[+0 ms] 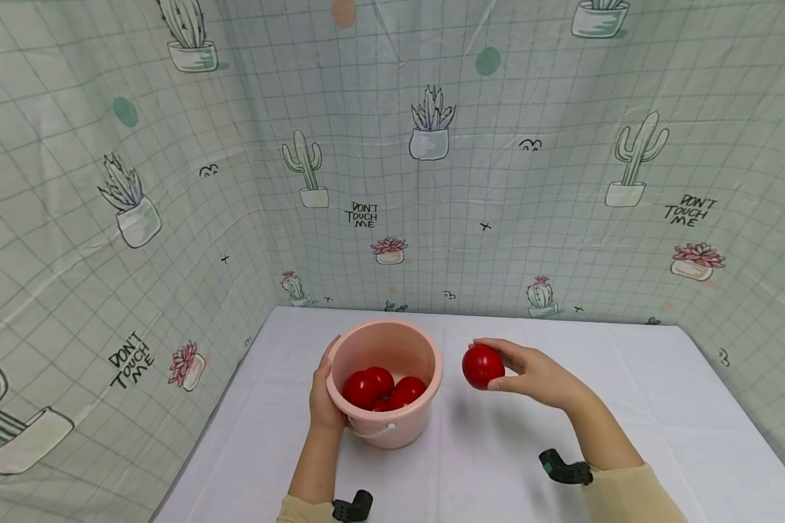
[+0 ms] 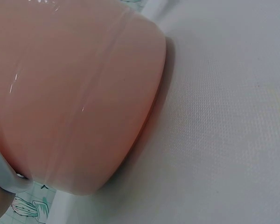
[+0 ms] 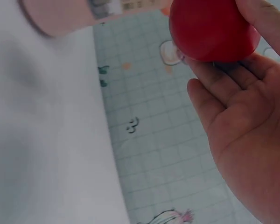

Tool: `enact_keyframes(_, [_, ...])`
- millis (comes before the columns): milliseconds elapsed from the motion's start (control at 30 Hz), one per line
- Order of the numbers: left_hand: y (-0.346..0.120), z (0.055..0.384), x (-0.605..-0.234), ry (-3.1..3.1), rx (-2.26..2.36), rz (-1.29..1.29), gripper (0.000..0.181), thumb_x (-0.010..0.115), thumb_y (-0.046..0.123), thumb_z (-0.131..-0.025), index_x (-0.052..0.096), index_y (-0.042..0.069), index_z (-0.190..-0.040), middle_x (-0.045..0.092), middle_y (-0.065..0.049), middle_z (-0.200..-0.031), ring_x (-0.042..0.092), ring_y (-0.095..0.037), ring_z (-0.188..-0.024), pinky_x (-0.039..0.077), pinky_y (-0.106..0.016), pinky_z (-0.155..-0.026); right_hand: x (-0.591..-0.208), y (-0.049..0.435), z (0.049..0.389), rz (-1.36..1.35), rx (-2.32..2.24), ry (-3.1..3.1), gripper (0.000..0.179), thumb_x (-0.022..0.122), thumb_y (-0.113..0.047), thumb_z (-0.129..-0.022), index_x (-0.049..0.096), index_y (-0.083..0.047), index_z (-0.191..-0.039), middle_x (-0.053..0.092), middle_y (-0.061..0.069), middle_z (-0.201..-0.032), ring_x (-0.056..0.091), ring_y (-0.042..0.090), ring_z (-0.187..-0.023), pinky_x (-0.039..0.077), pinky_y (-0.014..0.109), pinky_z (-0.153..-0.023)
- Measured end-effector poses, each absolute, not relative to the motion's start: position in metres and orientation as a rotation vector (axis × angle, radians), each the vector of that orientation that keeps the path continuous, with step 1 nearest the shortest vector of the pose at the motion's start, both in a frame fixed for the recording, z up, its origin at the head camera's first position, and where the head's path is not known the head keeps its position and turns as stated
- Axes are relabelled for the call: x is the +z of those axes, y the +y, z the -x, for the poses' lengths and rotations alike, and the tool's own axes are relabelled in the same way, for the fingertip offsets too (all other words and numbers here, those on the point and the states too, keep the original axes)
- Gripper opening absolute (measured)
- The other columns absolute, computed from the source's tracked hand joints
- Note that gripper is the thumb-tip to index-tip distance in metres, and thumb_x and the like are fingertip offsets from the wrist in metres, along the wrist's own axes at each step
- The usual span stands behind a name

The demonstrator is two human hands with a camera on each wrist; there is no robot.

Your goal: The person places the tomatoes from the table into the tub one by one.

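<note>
A pink bucket (image 1: pixel 392 428) with a pale handle stands on the white table. My left hand (image 1: pixel 325 396) holds it by its left side, below the rim. Several glossy red fruits (image 1: pixel 361 389) lie inside. To the right of the bucket, my right hand (image 1: pixel 539 374) pinches another round red fruit (image 1: pixel 483 366) between thumb and fingers, above the table. The right wrist view has this fruit (image 3: pixel 210 30) at the top, smooth and evenly red. In the left wrist view the bucket's wall (image 2: pixel 74 93) fills the left side, and most of the left hand is hidden.
The white-covered table (image 1: pixel 628 407) reaches back to a hanging sheet (image 1: pixel 471 181) with a grid and cactus print. The sheet also runs along the left and right sides. Each wrist wears a black strap device (image 1: pixel 565 468).
</note>
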State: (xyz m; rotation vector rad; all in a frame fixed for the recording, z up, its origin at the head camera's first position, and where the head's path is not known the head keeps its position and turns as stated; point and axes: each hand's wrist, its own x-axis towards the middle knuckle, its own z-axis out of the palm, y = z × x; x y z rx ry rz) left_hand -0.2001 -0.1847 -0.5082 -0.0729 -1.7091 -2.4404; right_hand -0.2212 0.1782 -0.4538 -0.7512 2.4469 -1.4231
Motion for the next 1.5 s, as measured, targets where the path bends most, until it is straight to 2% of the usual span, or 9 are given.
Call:
enact_keyframes(200, [-0.185,0.2,-0.508,-1.719,-2.436,0.085,0.057,0.021,0.034,-0.1,0.032,0.02,-0.154,0.039,0.004,-0.156,0.028,-0.017,-0.146,0.016,-0.053,-0.123,-0.428,0.174,0.235,0.785,-1.408,2.468,0.071,0.076,-0.036,-0.084,0.045,-0.026,-0.147,0.053,0.005,-0.147,0.045,0.034,-0.139,0.042,0.057,-0.108])
enact_keyframes(433, [-0.182,0.2,-0.506,-1.691,-2.458,0.085,0.055,0.024,0.035,-0.101,0.035,0.023,-0.153,0.04,0.004,-0.155,0.03,-0.018,-0.145,0.018,-0.052,-0.122,-0.41,0.166,0.245,0.811,-1.429,2.425,0.07,0.076,-0.033,-0.085,0.045,-0.024,-0.147,0.052,0.005,-0.148,0.043,0.033,-0.141,0.042,0.056,-0.109])
enact_keyframes(600, [-0.182,0.2,-0.505,-1.693,-2.456,0.081,0.055,0.023,0.035,-0.1,0.035,0.023,-0.153,0.041,0.004,-0.155,0.03,-0.018,-0.145,0.018,-0.052,-0.122,-0.401,0.159,0.252,0.826,-1.417,2.392,0.07,0.076,-0.034,-0.085,0.045,-0.027,-0.148,0.05,0.003,-0.149,0.041,0.033,-0.143,0.044,0.055,-0.107])
enact_keyframes(733, [-0.182,0.2,-0.506,-1.707,-2.446,0.08,0.055,0.022,0.034,-0.1,0.035,0.023,-0.153,0.04,0.004,-0.155,0.029,-0.017,-0.146,0.015,-0.052,-0.123,-0.395,0.151,0.258,0.859,-1.409,2.327,0.069,0.076,-0.033,-0.085,0.045,-0.028,-0.147,0.049,0.001,-0.15,0.037,0.034,-0.145,0.049,0.048,-0.104])
enact_keyframes(867, [-0.182,0.2,-0.506,-1.708,-2.449,0.08,0.055,0.021,0.035,-0.101,0.035,0.024,-0.153,0.038,0.004,-0.156,0.026,-0.015,-0.148,0.013,-0.05,-0.124,-0.388,0.14,0.266,0.91,-1.396,2.234,0.067,0.076,-0.028,-0.086,0.047,-0.027,-0.146,0.052,0.002,-0.147,0.042,0.033,-0.142,0.054,0.041,-0.097])
enact_keyframes(1000, [-0.182,0.2,-0.506,-1.707,-2.447,0.079,0.055,0.022,0.034,-0.101,0.036,0.024,-0.152,0.039,0.004,-0.156,0.027,-0.015,-0.147,0.013,-0.05,-0.124,-0.384,0.126,0.276,0.974,-1.353,2.143,0.064,0.075,-0.024,-0.086,0.049,-0.023,-0.145,0.055,0.004,-0.143,0.051,0.031,-0.133,0.056,0.04,-0.094])
enact_keyframes(1100, [-0.182,0.201,-0.507,-1.694,-2.452,0.083,0.055,0.022,0.033,-0.1,0.036,0.023,-0.152,0.04,0.003,-0.155,0.029,-0.017,-0.146,0.015,-0.051,-0.123,-0.381,0.116,0.284,1.004,-1.295,2.092,0.065,0.076,-0.024,-0.086,0.05,-0.024,-0.145,0.056,0.003,-0.142,0.055,0.027,-0.128,0.055,0.04,-0.095])
enact_keyframes(1333, [-0.183,0.2,-0.506,-1.684,-2.448,0.075,0.056,0.023,0.032,-0.1,0.035,0.02,-0.153,0.039,0.001,-0.156,0.03,-0.018,-0.145,0.017,-0.052,-0.123,-0.373,0.084,0.3,1.088,-1.178,1.918,0.068,0.075,-0.021,-0.085,0.047,-0.016,-0.147,0.054,0.002,-0.144,0.054,0.025,-0.129,0.052,0.04,-0.101])
enact_keyframes(1500, [-0.184,0.2,-0.507,-1.676,-2.449,0.068,0.056,0.022,0.031,-0.1,0.035,0.02,-0.153,0.038,0.0,-0.157,0.03,-0.018,-0.145,0.016,-0.051,-0.123,-0.371,0.06,0.304,1.085,-1.083,1.866,0.072,0.077,-0.021,-0.083,0.046,-0.015,-0.148,0.055,0.001,-0.142,0.054,0.022,-0.129,0.051,0.038,-0.102])
